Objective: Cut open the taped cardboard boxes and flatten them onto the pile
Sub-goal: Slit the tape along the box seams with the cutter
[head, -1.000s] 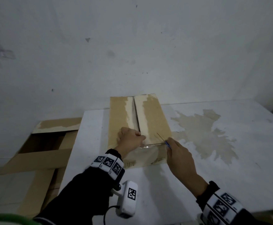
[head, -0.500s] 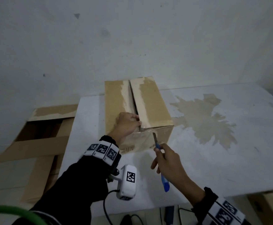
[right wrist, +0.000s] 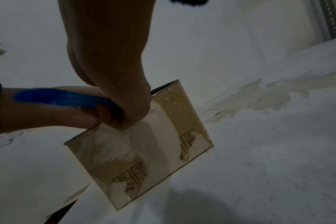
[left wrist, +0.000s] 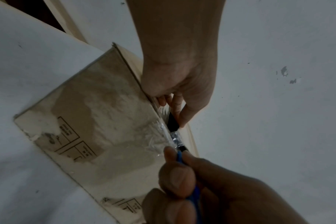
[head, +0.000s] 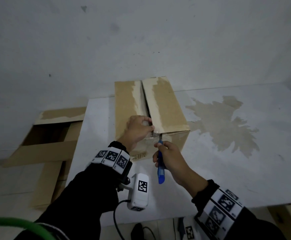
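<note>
Where raised before, knife point(head: 160, 168) at tape point(head: 154, 135).

**Matt card, glossy tape, blue plastic**

The box point(head: 167, 110) is matt brown cardboard, its top and front scuffed to pale, rough patches where the paper skin is torn away. Clear tape point(left wrist: 163, 136) over the front seam is glossy and crinkled, catching light. The knife point(head: 160, 170) has a smooth blue plastic handle with a slight sheen. The bench point(head: 245, 170) is matt white, with a dull tan blotch point(head: 224, 122) where the coating has peeled. The flattened pile point(head: 42, 149) beside it is plain matt cardboard. The sleeve point(head: 82, 196) is black cloth.
</note>
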### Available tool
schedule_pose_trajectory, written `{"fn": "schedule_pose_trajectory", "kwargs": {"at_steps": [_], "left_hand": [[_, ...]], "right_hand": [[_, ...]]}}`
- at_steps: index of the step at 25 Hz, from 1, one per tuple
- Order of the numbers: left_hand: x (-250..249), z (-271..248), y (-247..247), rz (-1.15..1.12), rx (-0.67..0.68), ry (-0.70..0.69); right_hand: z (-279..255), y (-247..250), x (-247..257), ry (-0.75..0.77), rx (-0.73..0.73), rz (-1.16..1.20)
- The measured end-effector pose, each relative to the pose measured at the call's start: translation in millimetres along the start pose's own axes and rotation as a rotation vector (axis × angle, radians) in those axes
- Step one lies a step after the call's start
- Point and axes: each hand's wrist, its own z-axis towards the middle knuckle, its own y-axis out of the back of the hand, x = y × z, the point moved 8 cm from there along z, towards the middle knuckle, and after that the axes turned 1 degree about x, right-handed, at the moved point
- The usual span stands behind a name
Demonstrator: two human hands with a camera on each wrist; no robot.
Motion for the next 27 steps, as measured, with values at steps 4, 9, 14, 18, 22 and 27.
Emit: {"fn": "schedule_pose_trajectory", "kwargs": {"at_steps": [4, 9, 14, 18, 22, 27], "left_hand": [[0, 0, 0, -0.007, 0.009, 0.005], [1, 1, -2, -0.058, 0.033, 0.004], [7, 6, -3, -0.063, 0.044, 0.039], [6, 9, -5, -0.15, 0.074, 0.049], [12, 15, -2, -0.063, -0.003, 0.081], [-7, 0, -15, 0.378, 0.075, -0.042]], "right_hand": [[2, -2, 4, -0.01, -0.014, 0.017], [3, -10, 5, -0.017, -0.01, 0.041], [6, -6, 6, -0.007, -0.034, 0.01], [0, -15, 10, 0.031, 0.011, -0.012], [10, 7, 15, 0.008, -0.043, -0.228], [-12, 53, 21, 0.038, 0.008, -0.593]]}}
